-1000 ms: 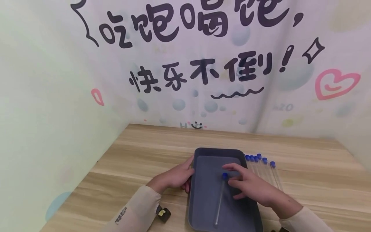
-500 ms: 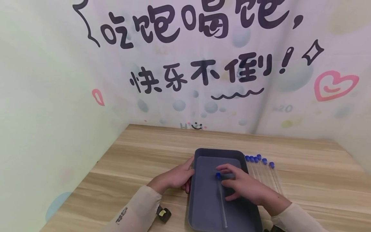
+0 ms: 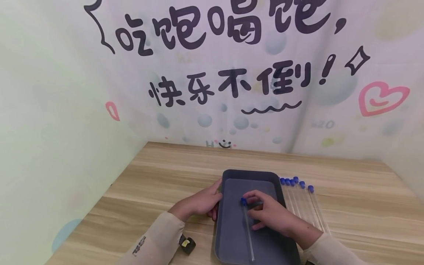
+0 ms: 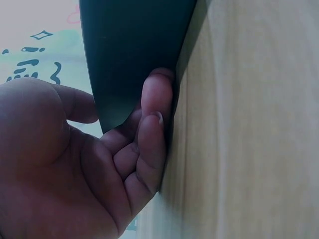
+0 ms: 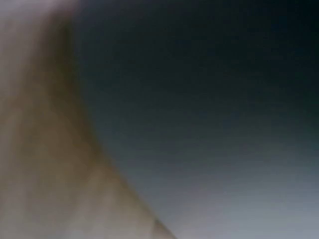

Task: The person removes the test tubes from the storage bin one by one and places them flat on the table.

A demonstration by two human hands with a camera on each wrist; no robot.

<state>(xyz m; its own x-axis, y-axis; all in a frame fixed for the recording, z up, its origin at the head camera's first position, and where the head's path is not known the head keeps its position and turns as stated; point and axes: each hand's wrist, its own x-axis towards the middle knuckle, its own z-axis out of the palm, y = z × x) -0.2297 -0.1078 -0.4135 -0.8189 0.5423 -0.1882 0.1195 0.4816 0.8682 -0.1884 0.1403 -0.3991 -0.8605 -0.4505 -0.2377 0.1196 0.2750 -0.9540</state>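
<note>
A dark grey tray stands on the table. My left hand grips its left side in the head view; in the left wrist view, the thumb is at the rim and the fingers curl against the outer wall near the tabletop. A clear, slim test tube with a blue cap lies lengthwise in the tray, cap at the far end. Over the tray, my right hand has its bent fingers spread, the index fingertip right at the cap. The right wrist view is blurred and does not show the hand.
Several more blue-capped test tubes lie side by side on the table just right of the tray, partly hidden by the right arm. A printed cloth hangs behind the wooden table.
My right hand has moved left over the tray, and the tube's cap has shifted left with it. The tube's slant has turned the other way. My left hand stays at the tray's side.
</note>
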